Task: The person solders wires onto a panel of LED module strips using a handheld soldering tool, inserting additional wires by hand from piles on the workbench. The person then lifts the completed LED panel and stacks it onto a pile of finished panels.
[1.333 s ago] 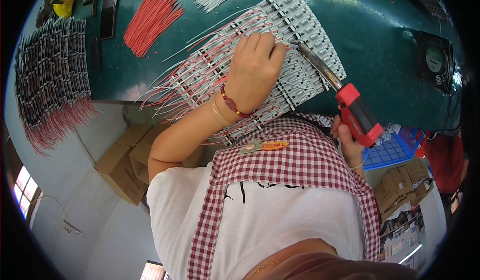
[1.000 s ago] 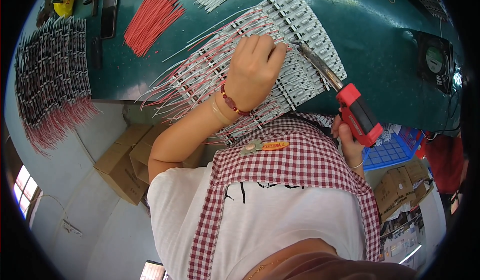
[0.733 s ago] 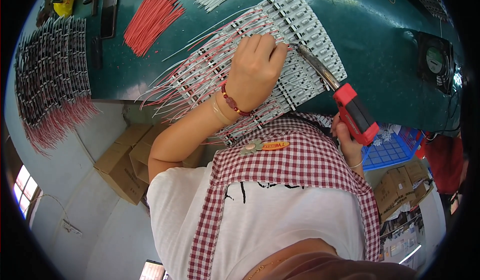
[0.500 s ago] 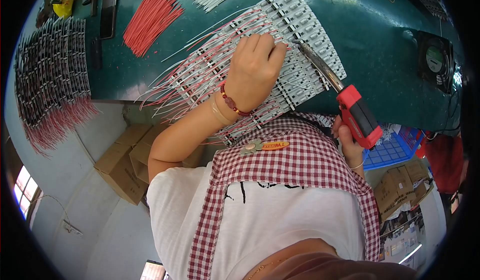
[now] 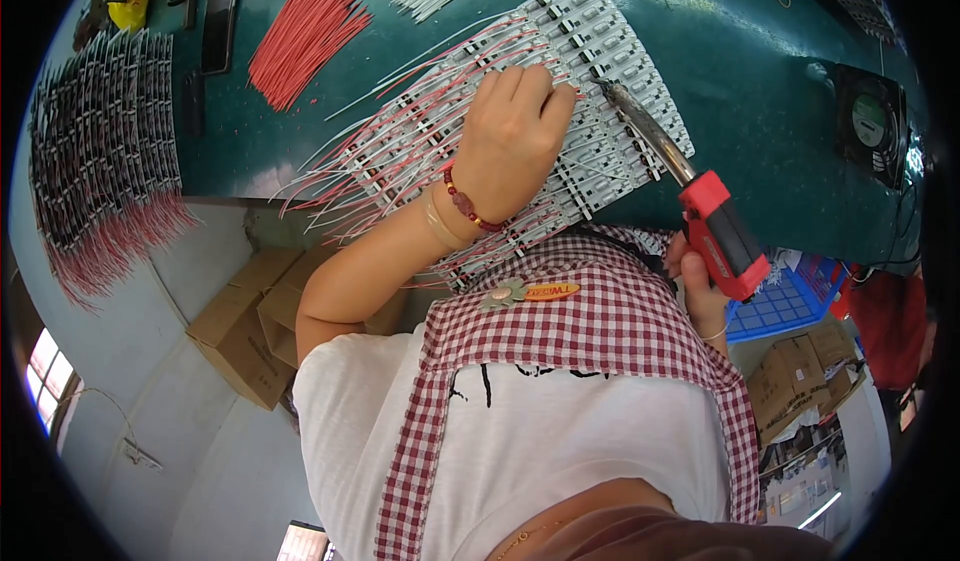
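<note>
The left hand (image 5: 512,133) lies flat, fingers together, on a white panel of small circuit strips with red and white wire leads (image 5: 600,151), near the middle of the dark green worktable (image 5: 770,111). Just right of its fingertips sits the metal tip of a red-handled soldering iron (image 5: 690,201), touching the panel. The right hand (image 5: 700,286) grips the iron's handle at the near right.

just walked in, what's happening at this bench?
A person is soldering. The left hand presses flat on a panel of white LED strips with red and white wires attached, on the green table. The right hand grips a red-handled soldering iron, tip at the strips beside the left fingertips.
</note>
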A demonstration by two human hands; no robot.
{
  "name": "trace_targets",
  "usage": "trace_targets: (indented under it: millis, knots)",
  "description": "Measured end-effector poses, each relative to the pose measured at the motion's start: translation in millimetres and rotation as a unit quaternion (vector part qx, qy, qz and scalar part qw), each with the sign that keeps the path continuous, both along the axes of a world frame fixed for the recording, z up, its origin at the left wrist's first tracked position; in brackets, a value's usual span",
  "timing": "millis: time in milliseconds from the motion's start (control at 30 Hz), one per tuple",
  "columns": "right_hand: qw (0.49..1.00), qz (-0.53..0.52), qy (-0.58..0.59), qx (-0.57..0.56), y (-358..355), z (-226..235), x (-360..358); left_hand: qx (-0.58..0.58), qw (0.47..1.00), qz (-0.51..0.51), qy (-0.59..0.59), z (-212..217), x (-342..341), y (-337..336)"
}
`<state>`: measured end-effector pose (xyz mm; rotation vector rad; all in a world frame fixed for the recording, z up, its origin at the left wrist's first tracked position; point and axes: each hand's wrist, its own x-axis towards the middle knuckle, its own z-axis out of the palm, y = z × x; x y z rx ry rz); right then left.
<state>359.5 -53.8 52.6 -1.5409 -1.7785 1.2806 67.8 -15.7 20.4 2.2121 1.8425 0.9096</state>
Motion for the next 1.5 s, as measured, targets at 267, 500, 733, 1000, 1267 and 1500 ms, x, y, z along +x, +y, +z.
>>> trace_targets:
  millis: [267,500,733,1000,1267,1500]
  knots:
    - [0.990,-0.007,0.117,-0.083,3,16,-9,0.000,0.999,0.009,0.036,4,0,3]
    - [0.982,-0.038,0.144,-0.116,-3,14,-1,0.015,1.000,-0.026,0.007,5,5,-6]
    - [0.989,-0.015,0.107,-0.100,-8,-1,11,0.015,0.999,-0.025,-0.018,1,6,-7]
    - [0.997,0.078,-0.019,-0.011,-3,-4,14,-0.010,1.000,-0.019,-0.018,6,8,-4]
    - [0.998,-0.020,0.043,-0.032,-12,-2,17,-0.022,1.000,-0.017,-0.005,8,9,-5]
    - [0.998,-0.019,0.051,-0.029,-19,-4,25,0.003,1.000,-0.028,-0.014,9,9,-10]
